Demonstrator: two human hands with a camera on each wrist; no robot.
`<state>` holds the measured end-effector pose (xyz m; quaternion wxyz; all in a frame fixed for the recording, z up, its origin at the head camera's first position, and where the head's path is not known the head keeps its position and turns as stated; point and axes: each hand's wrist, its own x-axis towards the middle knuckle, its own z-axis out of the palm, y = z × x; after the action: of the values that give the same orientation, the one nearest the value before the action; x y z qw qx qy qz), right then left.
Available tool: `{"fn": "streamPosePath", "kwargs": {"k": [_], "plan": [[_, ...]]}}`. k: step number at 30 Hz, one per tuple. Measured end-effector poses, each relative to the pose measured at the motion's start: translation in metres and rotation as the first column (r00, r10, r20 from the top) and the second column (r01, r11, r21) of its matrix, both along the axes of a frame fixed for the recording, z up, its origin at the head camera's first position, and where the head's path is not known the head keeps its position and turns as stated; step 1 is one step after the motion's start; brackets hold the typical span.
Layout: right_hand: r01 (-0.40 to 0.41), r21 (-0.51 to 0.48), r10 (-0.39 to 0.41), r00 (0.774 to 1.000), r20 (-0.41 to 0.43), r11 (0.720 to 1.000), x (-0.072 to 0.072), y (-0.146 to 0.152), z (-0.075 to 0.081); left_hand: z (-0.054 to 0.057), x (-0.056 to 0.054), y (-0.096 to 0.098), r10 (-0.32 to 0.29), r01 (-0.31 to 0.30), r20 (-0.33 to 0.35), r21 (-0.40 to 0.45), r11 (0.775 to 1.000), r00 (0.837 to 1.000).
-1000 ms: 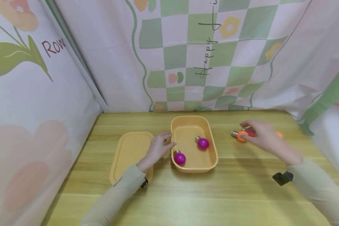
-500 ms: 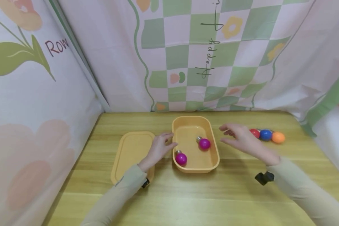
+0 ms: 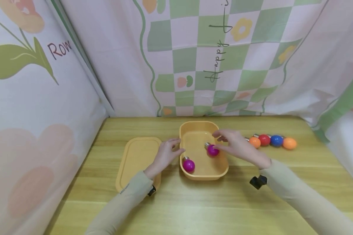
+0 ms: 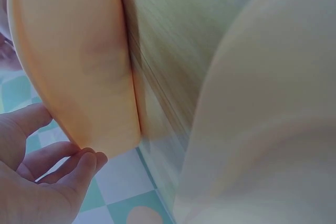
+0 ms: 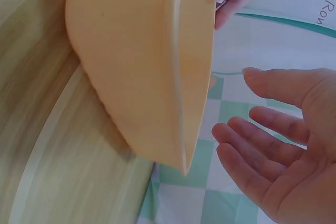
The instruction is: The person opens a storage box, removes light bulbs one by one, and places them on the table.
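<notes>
A yellow-orange plastic box (image 3: 204, 171) stands in the middle of the table. Two purple light bulbs lie inside: one at the near left corner (image 3: 189, 165), the other at the right side (image 3: 213, 150). My left hand (image 3: 164, 156) rests its thumb and fingertips on the box's left rim, also seen in the left wrist view. Over the right rim hovers my right hand (image 3: 238, 145), its thumb overlapping the right bulb in the head view. The right wrist view shows that hand's fingers (image 5: 257, 156) loosely spread beside the box wall, holding nothing.
A matching lid (image 3: 138, 156) lies flat left of the box, partly under the left arm. To the right, an orange bulb (image 3: 254, 142), a red bulb (image 3: 264, 139), a blue bulb (image 3: 277, 140) and another orange bulb (image 3: 289, 143) lie in a row. Curtains hang behind the table.
My right hand has moved left from the row of bulbs to above the box's right side, uncovering the row. My left hand stays at the rim. Both purple bulbs stay in place.
</notes>
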<state>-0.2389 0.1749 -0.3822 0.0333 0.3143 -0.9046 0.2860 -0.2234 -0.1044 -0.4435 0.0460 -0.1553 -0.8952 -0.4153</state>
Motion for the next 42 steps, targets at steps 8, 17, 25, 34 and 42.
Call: {"fn": "streamPosePath", "kwargs": {"k": [8,17,25,34,42], "plan": [[-0.008,0.070,0.003,0.998,0.065,0.998,-0.012,-0.015,0.000,0.000,0.000,0.000,-0.002,0.002,0.012,0.001,1.000,1.000],[-0.034,0.144,0.017,0.993,0.120,0.989,-0.026,-0.024,-0.007,-0.001,0.000,-0.001,0.001,-0.001,0.005,-0.014,1.000,1.000],[-0.087,0.191,0.064,0.990,0.126,0.978,-0.031,-0.027,-0.011,-0.002,-0.001,-0.001,0.005,-0.005,-0.003,-0.020,1.000,1.000],[-0.097,0.245,0.068,0.990,0.125,0.965,-0.034,-0.032,-0.010,-0.001,-0.001,-0.001,-0.006,0.005,-0.021,-0.018,1.000,1.000],[-0.064,0.367,-0.003,0.984,0.179,0.928,-0.036,-0.038,-0.009,-0.001,0.000,-0.001,-0.010,0.010,-0.020,-0.011,1.000,1.000]]}}
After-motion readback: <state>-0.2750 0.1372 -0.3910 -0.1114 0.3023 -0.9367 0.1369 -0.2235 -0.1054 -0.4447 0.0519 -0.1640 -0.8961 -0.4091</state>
